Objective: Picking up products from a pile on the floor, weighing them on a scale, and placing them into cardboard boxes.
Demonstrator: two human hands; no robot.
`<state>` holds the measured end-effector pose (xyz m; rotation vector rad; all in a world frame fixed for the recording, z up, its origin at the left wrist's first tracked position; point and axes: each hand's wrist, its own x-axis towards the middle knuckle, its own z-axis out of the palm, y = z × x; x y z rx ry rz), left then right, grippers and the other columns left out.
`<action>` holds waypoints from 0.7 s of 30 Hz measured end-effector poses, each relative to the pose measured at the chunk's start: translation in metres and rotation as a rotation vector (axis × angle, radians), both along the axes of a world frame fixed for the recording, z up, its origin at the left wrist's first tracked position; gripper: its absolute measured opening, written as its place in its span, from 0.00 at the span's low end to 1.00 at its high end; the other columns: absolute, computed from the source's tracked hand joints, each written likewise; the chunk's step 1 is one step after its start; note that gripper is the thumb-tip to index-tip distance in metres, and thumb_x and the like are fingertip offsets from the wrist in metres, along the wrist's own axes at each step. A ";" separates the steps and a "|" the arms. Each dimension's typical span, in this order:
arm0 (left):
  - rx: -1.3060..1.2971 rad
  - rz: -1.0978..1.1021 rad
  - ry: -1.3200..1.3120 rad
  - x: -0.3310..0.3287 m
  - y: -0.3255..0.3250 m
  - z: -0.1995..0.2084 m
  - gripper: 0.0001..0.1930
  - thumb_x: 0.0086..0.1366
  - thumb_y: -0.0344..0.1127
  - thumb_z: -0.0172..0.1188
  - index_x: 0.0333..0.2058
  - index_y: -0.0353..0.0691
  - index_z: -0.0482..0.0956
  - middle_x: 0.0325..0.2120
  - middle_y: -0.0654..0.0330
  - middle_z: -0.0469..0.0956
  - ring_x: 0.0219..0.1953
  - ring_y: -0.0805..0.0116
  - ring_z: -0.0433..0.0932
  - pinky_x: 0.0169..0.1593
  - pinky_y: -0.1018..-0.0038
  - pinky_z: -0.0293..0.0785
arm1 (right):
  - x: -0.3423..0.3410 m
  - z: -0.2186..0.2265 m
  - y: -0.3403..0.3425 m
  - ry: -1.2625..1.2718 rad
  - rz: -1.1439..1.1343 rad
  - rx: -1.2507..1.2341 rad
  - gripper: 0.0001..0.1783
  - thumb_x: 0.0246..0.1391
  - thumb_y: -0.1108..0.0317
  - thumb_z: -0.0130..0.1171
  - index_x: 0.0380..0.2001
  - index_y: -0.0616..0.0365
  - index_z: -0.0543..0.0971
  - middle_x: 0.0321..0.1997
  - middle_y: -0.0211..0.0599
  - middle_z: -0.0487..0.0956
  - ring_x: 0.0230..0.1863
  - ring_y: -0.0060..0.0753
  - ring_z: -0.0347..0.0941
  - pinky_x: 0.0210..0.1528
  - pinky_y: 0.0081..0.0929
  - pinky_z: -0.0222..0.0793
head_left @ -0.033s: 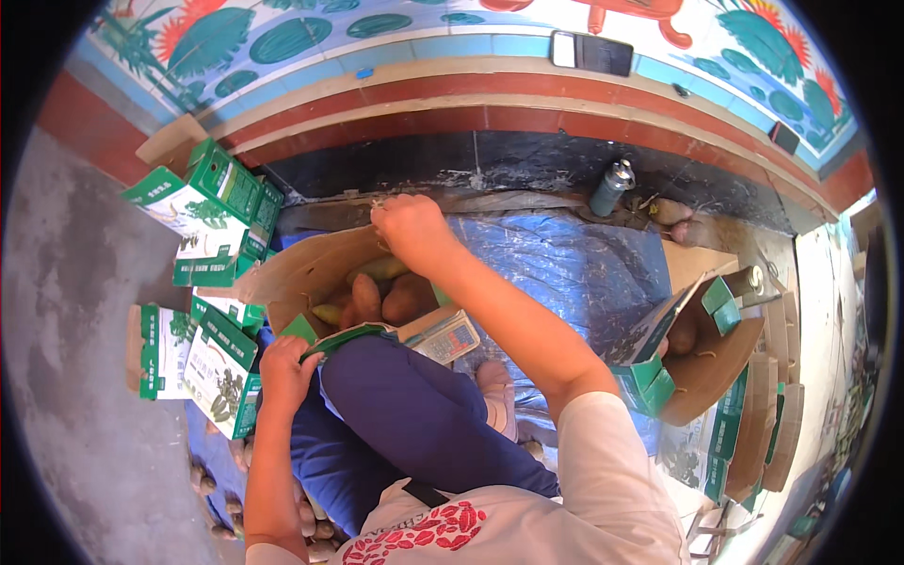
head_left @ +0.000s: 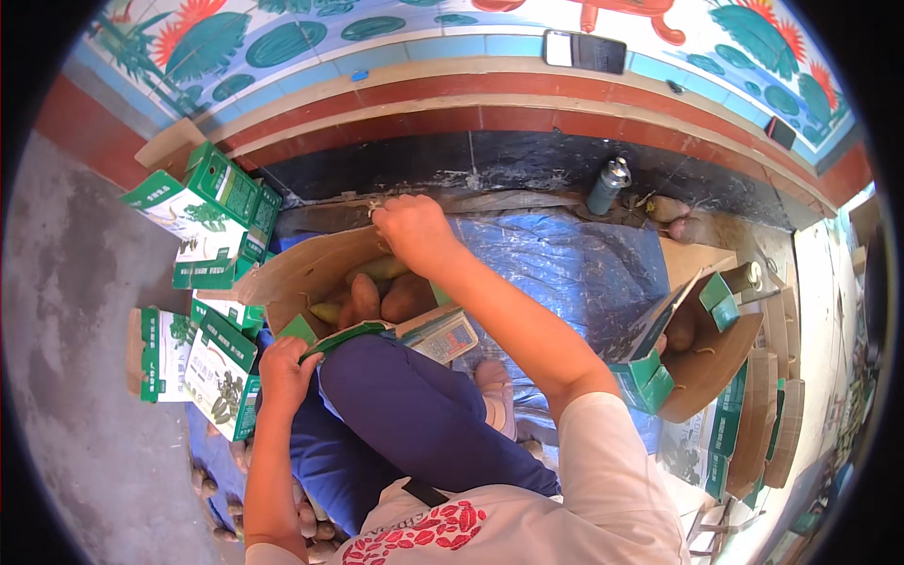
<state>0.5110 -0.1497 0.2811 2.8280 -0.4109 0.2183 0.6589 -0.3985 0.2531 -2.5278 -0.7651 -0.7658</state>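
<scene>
Almost nothing changes: your hands stay at the open carton (head_left: pixel 424 322).
The thumb and fingers of your left hand (head_left: pixel 285 372) pinch the green-edged near flap (head_left: pixel 354 330); your right hand (head_left: pixel 412 231) curls its fingers at the far flap (head_left: pixel 320 266), though you can't tell whether they grip it. The reddish-brown tubers (head_left: pixel 408 299) lie unmoved inside, in front of you, so the contents are as before.

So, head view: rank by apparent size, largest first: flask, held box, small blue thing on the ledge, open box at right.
1. Held box
2. Open box at right
3. Flask
4. Small blue thing

Real size between the two boxes: unsure, given nearness and fisheye.
</scene>
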 end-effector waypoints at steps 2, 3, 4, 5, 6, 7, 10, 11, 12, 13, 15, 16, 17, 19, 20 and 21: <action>-0.026 -0.026 -0.030 0.001 -0.010 0.005 0.12 0.40 0.31 0.66 0.17 0.36 0.68 0.18 0.53 0.69 0.26 0.52 0.69 0.29 0.63 0.63 | -0.011 0.007 -0.023 -0.035 -0.001 0.063 0.06 0.36 0.66 0.59 0.18 0.53 0.73 0.22 0.33 0.74 0.29 0.35 0.72 0.32 0.32 0.65; -0.026 -0.040 -0.038 0.003 -0.016 0.010 0.12 0.40 0.31 0.66 0.17 0.36 0.68 0.18 0.53 0.69 0.26 0.52 0.69 0.29 0.63 0.63 | -0.015 0.010 -0.035 -0.032 -0.017 0.094 0.06 0.35 0.66 0.60 0.18 0.53 0.73 0.22 0.33 0.73 0.29 0.36 0.72 0.32 0.33 0.64; 0.009 -0.076 -0.072 0.007 -0.023 0.017 0.12 0.40 0.32 0.66 0.17 0.36 0.68 0.18 0.53 0.69 0.25 0.52 0.69 0.29 0.63 0.63 | -0.019 0.013 -0.048 -0.030 -0.031 0.125 0.06 0.34 0.67 0.60 0.17 0.53 0.73 0.21 0.33 0.73 0.28 0.37 0.72 0.33 0.33 0.63; 0.044 -0.112 -0.106 0.012 -0.031 0.024 0.12 0.40 0.32 0.66 0.17 0.37 0.69 0.17 0.54 0.69 0.25 0.52 0.69 0.29 0.63 0.62 | -0.021 0.016 -0.061 -0.040 -0.042 0.124 0.06 0.34 0.67 0.60 0.17 0.53 0.73 0.21 0.33 0.73 0.28 0.37 0.72 0.33 0.33 0.63; 0.042 -0.123 -0.114 0.018 -0.040 0.031 0.12 0.40 0.32 0.66 0.17 0.37 0.69 0.17 0.54 0.69 0.25 0.52 0.69 0.29 0.63 0.62 | -0.022 0.017 -0.076 -0.062 -0.072 0.141 0.06 0.34 0.67 0.60 0.17 0.53 0.72 0.21 0.34 0.73 0.28 0.37 0.71 0.33 0.34 0.63; 0.039 -0.184 -0.123 0.025 -0.051 0.036 0.12 0.40 0.33 0.66 0.17 0.37 0.69 0.17 0.54 0.69 0.25 0.53 0.69 0.29 0.63 0.62 | -0.024 0.018 -0.091 -0.080 -0.102 0.158 0.06 0.34 0.68 0.60 0.16 0.53 0.72 0.21 0.35 0.73 0.27 0.38 0.71 0.34 0.34 0.63; 0.004 -0.319 -0.124 0.045 -0.084 0.040 0.12 0.41 0.34 0.66 0.17 0.37 0.69 0.18 0.54 0.69 0.25 0.54 0.70 0.29 0.63 0.63 | -0.029 0.027 -0.138 -0.075 -0.205 0.109 0.07 0.34 0.67 0.61 0.17 0.54 0.73 0.21 0.37 0.73 0.27 0.41 0.71 0.34 0.37 0.64; -0.019 -0.379 -0.115 0.051 -0.095 0.041 0.12 0.41 0.35 0.65 0.17 0.38 0.69 0.18 0.55 0.70 0.26 0.54 0.70 0.30 0.63 0.63 | -0.030 0.031 -0.152 -0.074 -0.265 0.077 0.07 0.35 0.67 0.61 0.17 0.55 0.73 0.21 0.38 0.74 0.27 0.42 0.71 0.34 0.38 0.65; -0.018 -0.382 -0.119 0.057 -0.107 0.042 0.12 0.41 0.35 0.65 0.17 0.38 0.69 0.18 0.55 0.70 0.26 0.54 0.70 0.30 0.63 0.63 | -0.031 0.035 -0.167 -0.059 -0.299 0.061 0.07 0.35 0.66 0.61 0.17 0.55 0.73 0.22 0.39 0.73 0.28 0.43 0.71 0.34 0.38 0.65; -0.048 -0.462 -0.097 0.064 -0.125 0.041 0.12 0.43 0.36 0.65 0.17 0.38 0.70 0.18 0.55 0.70 0.26 0.54 0.71 0.30 0.63 0.65 | -0.033 0.038 -0.187 -0.040 -0.345 0.036 0.08 0.36 0.66 0.61 0.18 0.55 0.73 0.22 0.39 0.73 0.28 0.44 0.72 0.34 0.39 0.66; -0.077 -0.551 -0.074 0.077 -0.153 0.040 0.12 0.44 0.38 0.64 0.18 0.38 0.71 0.19 0.55 0.71 0.27 0.55 0.72 0.31 0.63 0.66 | -0.035 0.041 -0.223 0.019 -0.404 -0.012 0.07 0.38 0.65 0.60 0.19 0.55 0.73 0.22 0.38 0.74 0.29 0.44 0.72 0.35 0.38 0.66; -0.073 -0.562 0.033 0.084 -0.168 0.037 0.12 0.45 0.39 0.63 0.19 0.38 0.72 0.20 0.55 0.71 0.28 0.54 0.72 0.31 0.63 0.67 | -0.037 0.042 -0.240 0.023 -0.424 -0.050 0.07 0.38 0.65 0.59 0.18 0.55 0.73 0.22 0.38 0.74 0.30 0.43 0.72 0.36 0.38 0.65; -0.065 -0.569 0.136 0.090 -0.180 0.035 0.11 0.47 0.40 0.62 0.20 0.39 0.73 0.20 0.55 0.72 0.28 0.54 0.72 0.32 0.63 0.68 | -0.038 0.045 -0.254 0.025 -0.440 -0.085 0.07 0.39 0.65 0.59 0.18 0.55 0.73 0.23 0.37 0.74 0.30 0.42 0.72 0.37 0.37 0.65; -0.080 -0.645 0.184 0.102 -0.200 0.020 0.10 0.47 0.38 0.62 0.21 0.38 0.73 0.20 0.54 0.72 0.27 0.54 0.72 0.31 0.65 0.67 | -0.035 0.042 -0.284 0.028 -0.437 -0.153 0.05 0.40 0.65 0.57 0.19 0.53 0.74 0.24 0.36 0.75 0.30 0.41 0.73 0.36 0.37 0.65; -0.092 -0.705 0.232 0.106 -0.208 0.012 0.09 0.48 0.36 0.62 0.21 0.37 0.74 0.19 0.53 0.71 0.26 0.54 0.72 0.29 0.67 0.67 | -0.035 0.039 -0.297 0.030 -0.417 -0.217 0.04 0.41 0.65 0.55 0.20 0.52 0.75 0.25 0.34 0.76 0.30 0.39 0.74 0.35 0.36 0.65; -0.092 -0.711 0.236 0.108 -0.214 0.006 0.09 0.48 0.36 0.62 0.21 0.37 0.74 0.19 0.53 0.71 0.26 0.54 0.72 0.29 0.67 0.67 | -0.035 0.033 -0.306 0.034 -0.424 -0.216 0.04 0.41 0.65 0.55 0.20 0.52 0.75 0.25 0.34 0.76 0.30 0.39 0.74 0.35 0.36 0.65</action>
